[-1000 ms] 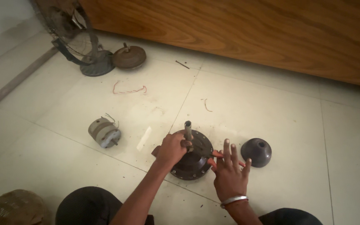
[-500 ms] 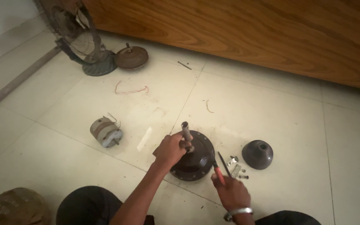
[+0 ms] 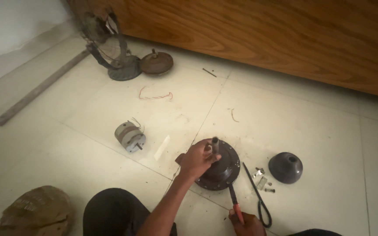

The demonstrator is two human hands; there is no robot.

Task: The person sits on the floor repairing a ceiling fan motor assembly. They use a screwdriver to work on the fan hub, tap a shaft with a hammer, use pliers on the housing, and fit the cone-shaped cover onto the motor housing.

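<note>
My left hand (image 3: pixel 197 160) grips the upright shaft of a dark round fan motor housing (image 3: pixel 222 168) that rests on the tiled floor. At the bottom edge, my right hand (image 3: pixel 246 223) is closed around a red-handled screwdriver (image 3: pixel 235 205); its dark blade points up toward the rim of the housing. Just right of the housing lie several small screws and metal bits (image 3: pixel 261 178) and a black cable (image 3: pixel 259 199). A dark dome-shaped cover (image 3: pixel 285 167) sits further right.
A small grey motor with wires (image 3: pixel 128 136) lies to the left. At the back stand a fan guard on a round base (image 3: pixel 114 52) and a rusty disc (image 3: pixel 156 63) by a wooden panel (image 3: pixel 263 30). A brown bundle (image 3: pixel 36 212) sits bottom left.
My right hand, spread open beside the housing a second ago, has drawn back to the bottom edge and now holds the red-handled screwdriver. My left hand stays on the shaft.
</note>
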